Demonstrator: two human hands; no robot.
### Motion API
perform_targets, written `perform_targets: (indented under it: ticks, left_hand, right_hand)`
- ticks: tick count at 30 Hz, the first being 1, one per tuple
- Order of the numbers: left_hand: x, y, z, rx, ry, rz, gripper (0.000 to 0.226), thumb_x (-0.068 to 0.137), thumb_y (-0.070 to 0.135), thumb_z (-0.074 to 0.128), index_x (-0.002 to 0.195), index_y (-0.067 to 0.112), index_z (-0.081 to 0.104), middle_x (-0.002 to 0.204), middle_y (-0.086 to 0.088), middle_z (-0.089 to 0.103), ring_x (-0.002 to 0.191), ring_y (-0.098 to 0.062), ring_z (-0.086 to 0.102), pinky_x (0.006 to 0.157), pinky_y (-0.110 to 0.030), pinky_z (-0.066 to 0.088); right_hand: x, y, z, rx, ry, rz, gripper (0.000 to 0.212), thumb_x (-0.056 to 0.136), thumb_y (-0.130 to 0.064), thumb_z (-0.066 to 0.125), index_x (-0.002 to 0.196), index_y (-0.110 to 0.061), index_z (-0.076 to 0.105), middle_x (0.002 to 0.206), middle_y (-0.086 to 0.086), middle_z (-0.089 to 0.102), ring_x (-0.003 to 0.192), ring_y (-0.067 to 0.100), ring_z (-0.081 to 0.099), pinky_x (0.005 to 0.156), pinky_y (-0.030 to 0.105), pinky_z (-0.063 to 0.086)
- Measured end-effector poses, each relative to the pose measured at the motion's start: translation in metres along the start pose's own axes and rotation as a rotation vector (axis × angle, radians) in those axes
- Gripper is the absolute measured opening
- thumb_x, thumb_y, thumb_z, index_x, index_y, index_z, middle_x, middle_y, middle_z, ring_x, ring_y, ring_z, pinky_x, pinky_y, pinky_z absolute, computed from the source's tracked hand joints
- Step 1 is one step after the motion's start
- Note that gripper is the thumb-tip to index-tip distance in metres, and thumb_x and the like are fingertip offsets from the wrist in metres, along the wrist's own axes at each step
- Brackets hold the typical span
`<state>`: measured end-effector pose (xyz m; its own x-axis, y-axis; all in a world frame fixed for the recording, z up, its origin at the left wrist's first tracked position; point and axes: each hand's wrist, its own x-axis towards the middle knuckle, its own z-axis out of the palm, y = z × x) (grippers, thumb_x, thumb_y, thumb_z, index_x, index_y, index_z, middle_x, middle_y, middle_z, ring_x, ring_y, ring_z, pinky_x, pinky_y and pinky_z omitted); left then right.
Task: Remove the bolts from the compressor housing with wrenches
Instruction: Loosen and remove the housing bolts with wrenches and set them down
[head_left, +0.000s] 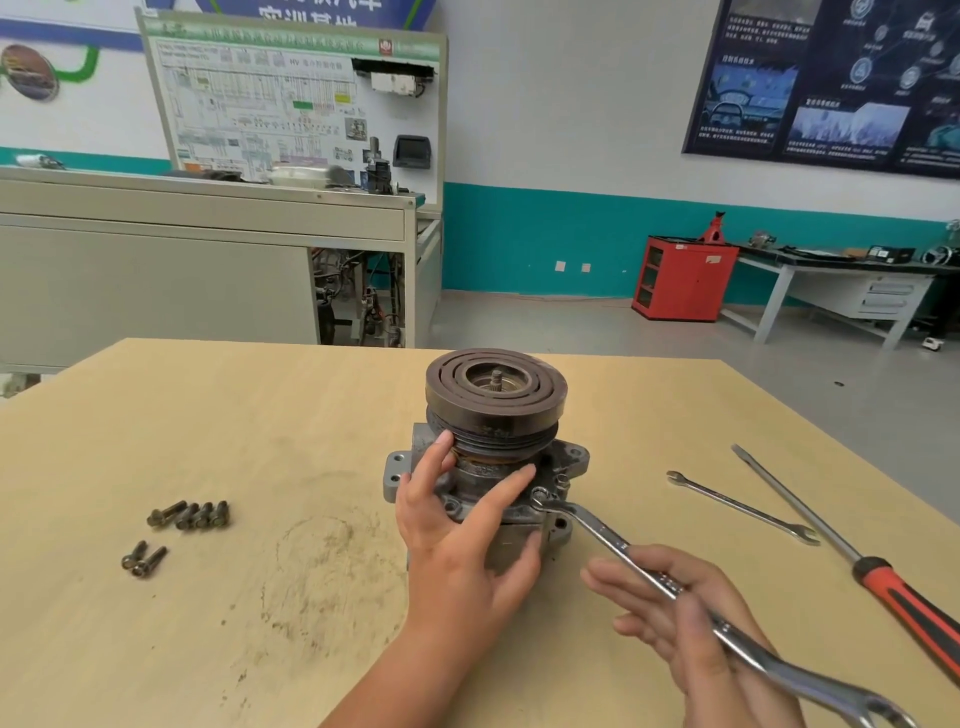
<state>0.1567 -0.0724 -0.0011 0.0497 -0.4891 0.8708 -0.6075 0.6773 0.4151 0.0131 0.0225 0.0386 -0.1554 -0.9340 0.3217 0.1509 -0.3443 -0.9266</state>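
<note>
The compressor (566, 457) stands upright on the wooden table (260, 415), its dark grooved pulley (496, 395) on top. My left hand (462, 525) grips the grey housing just below the pulley, fingers spread around it. A long combination wrench (613, 545) has its ring end seated on a bolt (540, 493) at the housing's front right flange. My right hand (691, 618) holds the wrench shaft with the thumb over it and the fingers extended. Several removed bolts (189, 515) lie in a row at the left, with two more bolts (143, 560) nearer me.
A smaller open-end wrench (743, 506) lies on the table to the right of the compressor. Beyond it rests a long screwdriver (852, 556) with a red and black handle. The table's far edge is just behind the compressor.
</note>
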Motion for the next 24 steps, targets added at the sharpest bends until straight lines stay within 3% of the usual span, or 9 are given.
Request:
perform_targets:
  ticks: [2,4,6,8,11,13,15,18,24]
  left_hand:
    - [-0.001,0.0,0.0,0.001,-0.005,0.008,0.039,0.075,0.035,0.064,0.114,0.037,0.065,0.143,-0.002,0.02,0.129,-0.018,0.029,0.095,-0.064,0.039]
    - [-0.002,0.0,0.001,-0.016,-0.005,0.0,0.032,0.074,0.034,0.064,0.105,0.031,0.073,0.141,-0.004,0.023,0.132,-0.01,0.026,0.093,-0.068,0.037]
    - [-0.003,0.001,0.0,-0.05,-0.003,-0.022,0.028,0.074,0.035,0.064,0.1,0.032,0.074,0.141,-0.003,0.024,0.134,-0.001,0.02,0.093,-0.07,0.036]
    - [-0.002,0.002,-0.001,-0.073,-0.007,-0.031,0.026,0.074,0.035,0.063,0.1,0.039,0.068,0.141,0.0,0.022,0.134,0.002,0.018,0.094,-0.07,0.035]
    - [-0.002,0.002,-0.003,-0.075,-0.018,-0.008,0.03,0.077,0.035,0.061,0.106,0.041,0.061,0.145,0.004,0.015,0.134,0.001,0.017,0.095,-0.069,0.035]
    - [-0.002,0.001,-0.003,-0.057,-0.021,0.005,0.036,0.078,0.036,0.061,0.112,0.042,0.058,0.148,0.006,0.011,0.134,0.002,0.016,0.095,-0.069,0.036]
    - [-0.002,0.002,-0.003,-0.048,-0.011,-0.017,0.044,0.077,0.037,0.061,0.12,0.039,0.053,0.146,0.003,0.013,0.134,0.004,0.016,0.094,-0.07,0.036]
    - [-0.002,0.002,-0.002,-0.052,0.002,-0.04,0.044,0.075,0.037,0.063,0.118,0.035,0.054,0.141,0.0,0.022,0.134,0.005,0.016,0.093,-0.069,0.037]
    - [-0.001,0.003,-0.001,-0.048,0.007,-0.039,0.04,0.073,0.037,0.062,0.113,0.034,0.056,0.139,0.0,0.024,0.133,0.005,0.017,0.093,-0.069,0.038]
  right_hand:
    - [0.002,-0.002,0.005,-0.101,0.0,-0.03,0.053,0.068,-0.055,0.054,0.092,-0.008,0.057,0.081,0.0,0.076,0.08,0.017,0.073,0.057,0.018,0.052]
    - [0.007,-0.003,0.005,-0.113,0.039,-0.062,0.067,0.065,-0.07,0.059,0.09,-0.008,0.057,0.074,0.004,0.075,0.069,0.019,0.073,0.049,0.017,0.05]
    - [0.023,-0.004,-0.001,0.007,0.132,-0.065,0.047,0.08,-0.056,0.054,0.082,-0.009,0.061,0.059,0.009,0.069,0.047,0.021,0.064,0.04,0.014,0.041]
    - [0.058,0.004,-0.011,-0.001,0.247,-0.001,0.032,0.097,-0.031,0.044,0.079,-0.018,0.067,0.047,0.001,0.057,0.04,0.016,0.047,0.039,0.016,0.035]
    - [0.099,0.018,-0.024,-0.022,0.13,0.051,0.03,0.099,-0.022,0.04,0.095,-0.008,0.066,0.044,-0.006,0.036,0.044,0.01,0.029,0.047,0.024,0.026]
    - [0.121,0.017,-0.02,0.006,0.017,0.168,0.035,0.101,-0.025,0.037,0.092,-0.007,0.065,0.044,-0.006,0.032,0.043,0.009,0.026,0.048,0.025,0.025]
    - [0.128,0.001,-0.013,0.14,0.021,0.259,0.033,0.097,-0.03,0.041,0.082,-0.011,0.063,0.044,-0.007,0.034,0.039,0.006,0.028,0.044,0.02,0.03]
    - [0.097,-0.013,-0.023,0.399,0.072,0.154,0.032,0.085,-0.037,0.048,0.068,-0.017,0.066,0.05,-0.005,0.044,0.042,0.006,0.039,0.043,0.017,0.04]
    - [0.021,-0.009,-0.014,0.251,0.18,-0.009,0.04,0.074,-0.023,0.038,0.062,-0.022,0.077,0.059,0.013,0.068,0.053,0.018,0.068,0.05,0.019,0.054]
